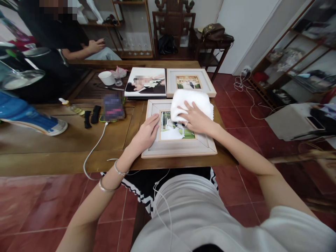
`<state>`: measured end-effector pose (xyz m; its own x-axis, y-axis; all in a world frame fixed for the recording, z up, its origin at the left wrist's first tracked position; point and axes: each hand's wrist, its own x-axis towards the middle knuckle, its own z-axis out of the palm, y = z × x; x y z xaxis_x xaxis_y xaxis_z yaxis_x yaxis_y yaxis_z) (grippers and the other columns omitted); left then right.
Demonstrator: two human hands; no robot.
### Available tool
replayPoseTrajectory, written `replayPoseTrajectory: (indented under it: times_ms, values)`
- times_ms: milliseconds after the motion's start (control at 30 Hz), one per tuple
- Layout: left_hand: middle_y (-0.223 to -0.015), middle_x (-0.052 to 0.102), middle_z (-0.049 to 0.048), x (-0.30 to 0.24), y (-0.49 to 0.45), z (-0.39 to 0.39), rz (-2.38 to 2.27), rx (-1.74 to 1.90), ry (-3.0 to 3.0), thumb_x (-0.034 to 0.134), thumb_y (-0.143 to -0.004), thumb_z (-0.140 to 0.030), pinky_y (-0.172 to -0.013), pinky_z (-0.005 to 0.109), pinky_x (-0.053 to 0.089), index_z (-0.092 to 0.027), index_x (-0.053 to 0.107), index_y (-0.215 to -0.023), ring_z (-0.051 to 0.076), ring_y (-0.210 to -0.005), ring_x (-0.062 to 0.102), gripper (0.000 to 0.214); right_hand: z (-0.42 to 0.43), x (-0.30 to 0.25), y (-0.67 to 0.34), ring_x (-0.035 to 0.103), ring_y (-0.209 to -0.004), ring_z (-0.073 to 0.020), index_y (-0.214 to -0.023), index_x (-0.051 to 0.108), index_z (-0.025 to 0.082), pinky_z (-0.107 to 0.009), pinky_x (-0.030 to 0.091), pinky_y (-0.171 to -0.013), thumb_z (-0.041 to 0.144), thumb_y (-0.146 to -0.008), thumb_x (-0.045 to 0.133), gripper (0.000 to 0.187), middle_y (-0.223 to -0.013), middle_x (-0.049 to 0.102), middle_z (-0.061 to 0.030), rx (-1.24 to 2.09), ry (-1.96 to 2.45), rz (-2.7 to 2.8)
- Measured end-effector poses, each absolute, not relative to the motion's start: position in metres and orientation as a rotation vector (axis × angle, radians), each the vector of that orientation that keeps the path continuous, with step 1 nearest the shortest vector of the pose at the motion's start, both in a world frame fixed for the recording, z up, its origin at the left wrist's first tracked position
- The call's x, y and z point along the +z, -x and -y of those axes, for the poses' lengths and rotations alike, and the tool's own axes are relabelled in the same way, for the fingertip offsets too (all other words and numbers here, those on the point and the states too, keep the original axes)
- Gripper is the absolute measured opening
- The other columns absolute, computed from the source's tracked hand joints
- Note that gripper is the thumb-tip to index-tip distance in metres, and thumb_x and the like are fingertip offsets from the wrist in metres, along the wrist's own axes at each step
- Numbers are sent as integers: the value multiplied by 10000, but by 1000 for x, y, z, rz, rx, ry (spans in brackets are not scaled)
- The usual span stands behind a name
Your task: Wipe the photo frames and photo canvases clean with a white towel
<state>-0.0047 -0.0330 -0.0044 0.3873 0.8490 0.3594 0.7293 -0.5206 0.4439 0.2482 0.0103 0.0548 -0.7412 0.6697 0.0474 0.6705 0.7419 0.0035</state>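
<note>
A white-framed photo (181, 147) lies flat at the near edge of the wooden table (65, 150). My left hand (147, 134) rests flat on the frame's left side, fingers stretched out. My right hand (196, 119) presses a folded white cloth (190, 99) onto the glass and the frame's upper right part, fingers spread over the cloth.
Behind lie a second white-framed photo (191, 82) and a frameless print (146, 82). A phone (113, 107) on a white cable, a white cup (106, 77), small black items (91, 115) and a bottle (70, 106) sit left. Another person (63, 38) sits at the far side.
</note>
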Motion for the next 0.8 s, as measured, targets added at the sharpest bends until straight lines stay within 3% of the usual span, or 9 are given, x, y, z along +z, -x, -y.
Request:
replayPoseTrajectory:
  times_ms: [167, 300, 433, 667, 800]
  values:
    - [-1432, 512, 199, -6, 3, 34, -1409, 831, -2427, 343, -993, -299, -1167, 465, 349, -50, 539, -1334, 277, -1374, 443, 465, 67, 88, -261, 374, -1386, -363, -1168, 670, 160, -592, 333, -1100, 88, -846, 511, 366, -1409, 554, -122, 355, 863, 3074]
    - [-1434, 511, 192, -5, 3, 34, -1416, 834, -2417, 354, -992, -302, -1173, 460, 341, -65, 542, -1332, 277, -1377, 438, 455, 106, 101, -266, 342, -1412, -355, -1175, 665, 179, -564, 354, -1113, 75, -816, 545, 392, -1503, 456, -103, 487, 769, 3100]
    - [-1440, 500, 198, -3, 3, 34, -1400, 800, -2429, 357, -991, -300, -1175, 462, 336, -60, 528, -1345, 286, -1382, 428, 461, 87, 81, -258, 296, -1437, -361, -1251, 622, 155, -587, 312, -1132, 85, -816, 547, 447, -1509, 441, -133, 356, 871, 3022]
    - [-1460, 482, 187, -2, 5, 34, -1384, 759, -2436, 345, -993, -313, -1178, 467, 329, -76, 512, -1364, 279, -1396, 410, 471, -19, 50, -254, 225, -1461, -379, -1347, 547, 154, -662, 190, -1140, 142, -867, 510, 482, -1550, 373, -148, -106, 1026, 2884]
    - [-1444, 497, 199, -3, 5, 33, -1388, 786, -2439, 347, -991, -312, -1172, 464, 340, -59, 526, -1346, 281, -1389, 422, 472, -33, 51, -247, 123, -1480, -404, -1344, 561, 167, -725, 113, -1121, 151, -889, 494, 460, -1554, 374, -120, -86, 1014, 2889]
